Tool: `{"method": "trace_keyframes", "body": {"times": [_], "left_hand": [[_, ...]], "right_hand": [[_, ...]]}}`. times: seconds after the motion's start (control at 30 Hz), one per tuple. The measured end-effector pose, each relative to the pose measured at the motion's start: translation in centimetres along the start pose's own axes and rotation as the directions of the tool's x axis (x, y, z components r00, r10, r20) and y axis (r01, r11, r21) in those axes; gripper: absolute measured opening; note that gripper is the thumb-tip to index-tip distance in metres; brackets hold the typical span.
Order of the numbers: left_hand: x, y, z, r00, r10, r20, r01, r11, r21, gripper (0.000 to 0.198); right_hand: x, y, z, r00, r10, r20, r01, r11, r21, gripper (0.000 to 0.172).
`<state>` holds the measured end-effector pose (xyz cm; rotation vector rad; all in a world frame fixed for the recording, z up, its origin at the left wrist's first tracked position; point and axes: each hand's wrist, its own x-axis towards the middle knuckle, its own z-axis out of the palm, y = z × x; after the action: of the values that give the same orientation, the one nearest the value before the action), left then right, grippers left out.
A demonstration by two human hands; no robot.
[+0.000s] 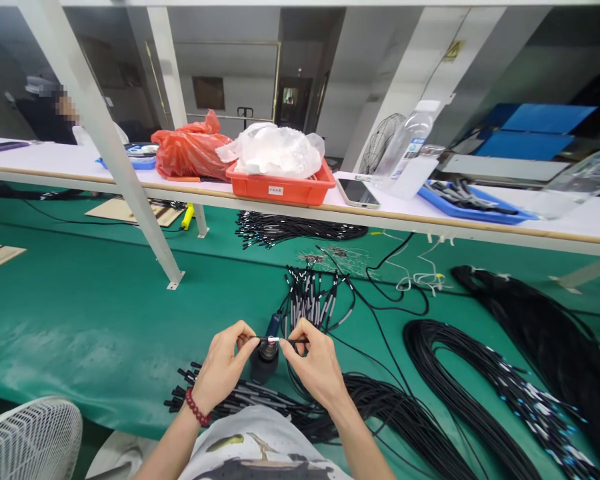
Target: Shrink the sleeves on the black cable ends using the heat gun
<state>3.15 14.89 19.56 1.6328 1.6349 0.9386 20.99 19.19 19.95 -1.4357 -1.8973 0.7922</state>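
My left hand (230, 357), with a dark red bead bracelet (199, 408) at its wrist, pinches one side of a thin black cable between thumb and fingers. On the other side, my right hand (314, 360) pinches the same cable. A short white sleeve (274, 340) shows on the cable between my fingertips. Under it is a dark tool that looks like a heat gun (264, 367), its blue part (274, 325) pointing away from me. Just beyond my hands lies a bunch of black cables with grey sleeved ends (307, 300). More black cable ends (230, 400) lie beneath my forearms.
Coiled black cables (430, 337) spread over the green mat (105, 320) at right. A raised shelf (300, 203) crosses ahead, bearing a red bin (280, 190), a phone (359, 193), bottles and a blue tray (473, 210). A white fan (30, 437) stands at lower left.
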Motion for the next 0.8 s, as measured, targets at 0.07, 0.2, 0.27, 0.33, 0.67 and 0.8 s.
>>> {"method": "trace_keyframes", "body": {"times": [0.07,0.2,0.27,0.33,0.67,0.8], "left_hand": [[0.0,-0.1,0.0,1.0,0.008,-0.011,-0.008,1.0,-0.002,0.022],[0.1,-0.2,0.2,0.999,0.021,-0.035,-0.021,1.0,0.003,0.017],[0.1,-0.2,0.2,0.999,0.027,-0.042,-0.027,1.0,0.002,0.015],[0.1,-0.2,0.2,0.998,0.034,-0.052,-0.034,0.999,0.0,0.014],[0.3,0.6,-0.1,0.999,-0.04,0.009,0.038,0.987,0.159,0.039],[0.5,0.3,0.1,0.999,-0.031,0.013,0.028,0.983,0.181,0.043]], "right_hand": [[0.0,0.0,0.0,1.0,0.005,0.005,-0.005,1.0,0.006,0.02],[-0.1,0.0,0.0,1.0,0.012,0.015,-0.013,1.0,0.02,0.02],[-0.2,0.1,-0.1,1.0,0.014,0.023,-0.015,1.0,0.021,0.019],[-0.3,0.3,-0.3,0.999,0.001,0.05,-0.002,1.0,0.018,0.016],[-0.7,0.6,-1.0,0.99,-0.112,0.08,0.102,0.987,0.121,0.023],[-0.7,0.7,-0.9,0.991,-0.105,0.082,0.093,0.986,0.135,0.019]]}}
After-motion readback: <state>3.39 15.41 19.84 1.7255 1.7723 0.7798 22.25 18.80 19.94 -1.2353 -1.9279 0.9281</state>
